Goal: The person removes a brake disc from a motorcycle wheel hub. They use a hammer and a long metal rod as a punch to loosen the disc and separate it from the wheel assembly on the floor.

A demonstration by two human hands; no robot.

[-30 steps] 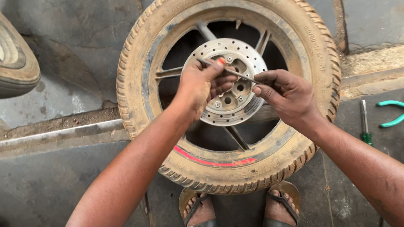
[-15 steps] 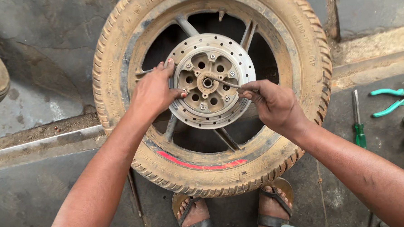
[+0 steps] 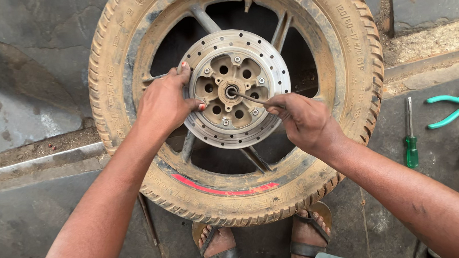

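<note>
A dusty motorcycle wheel [image 3: 340, 62] with a worn tyre lies flat on the ground in front of me. At its middle is a drilled metal brake disc [image 3: 267, 55] with a hub [image 3: 231, 91]. My left hand [image 3: 164, 103] grips the disc's left edge, thumb on its face. My right hand [image 3: 304, 120] pinches a thin metal rod [image 3: 249, 98] whose tip rests in the hub's centre hole.
A green-handled screwdriver [image 3: 411, 136] and teal-handled pliers [image 3: 448, 110] lie on the ground to the right. My sandalled feet [image 3: 219, 245] stand just below the tyre. A metal strip [image 3: 40, 163] runs along the ground at left.
The view has shifted so the wheel sits lower and closer. My left hand slid from over the disc to its left edge. The rod's tip now sits in the centre hole.
</note>
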